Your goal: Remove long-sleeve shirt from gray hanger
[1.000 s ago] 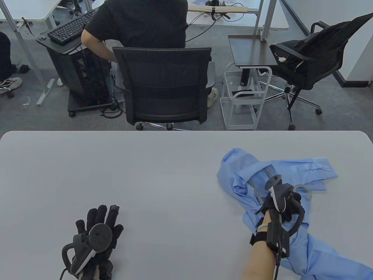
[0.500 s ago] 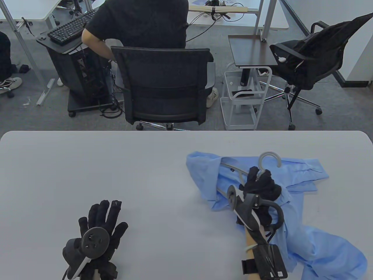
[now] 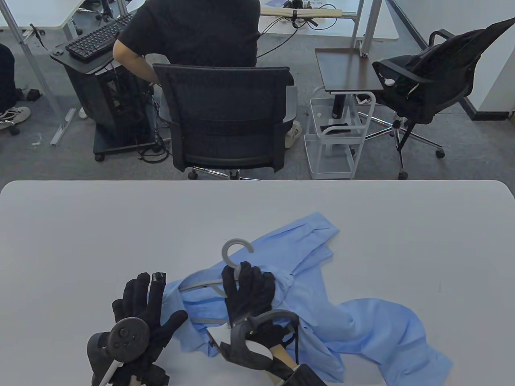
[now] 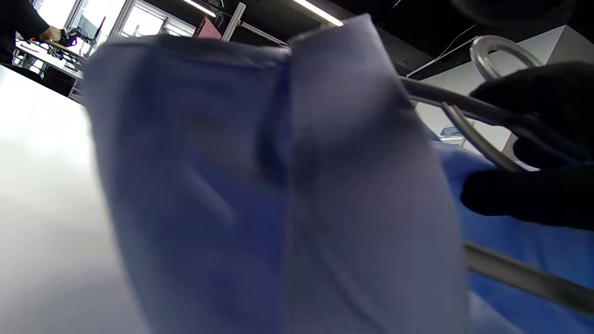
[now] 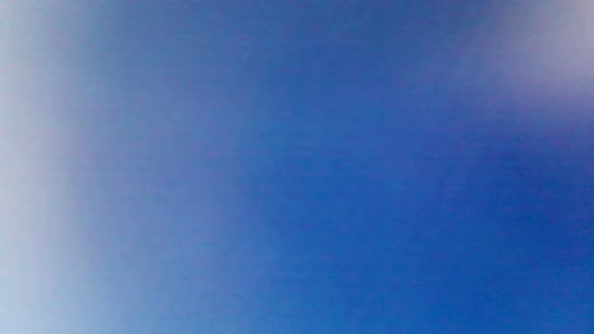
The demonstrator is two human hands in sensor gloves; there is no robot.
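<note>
A: From the table view, where was the shirt [image 3: 305, 321]?
B: It lay crumpled on the white counter [image 3: 80, 225], near the front edge and right of centre; one part reached up toward the middle, another trailed off to the lower right; the gray hanger [image 3: 209, 282] was still inside it, its hook [image 3: 235, 250] poking out clear of the cloth at the top.

A: And the hands?
B: The right hand [image 3: 248, 292] was closed around the hanger's neck just below the hook, fingers curled over the bar; the left hand [image 3: 147, 309] rested flat with fingers spread, just beside the shirt's left edge, its fingertips at the cloth; whether they touched it, I could not tell.

A: Did the left wrist view add anything?
B: A blurred fold of the shirt [image 4: 278, 185] filled most of it, close to the lens; at the right, the dark gloved fingers [image 4: 529, 195] of the right hand gripped the hanger [image 4: 482, 113] bars, with the hook [image 4: 499, 48] above them; the left hand's own fingers did not show.

A: The right wrist view?
B: Only blue cloth of the shirt [image 5: 297, 185], pressed up against the lens and wholly out of focus; no fingers could be made out there.
</note>
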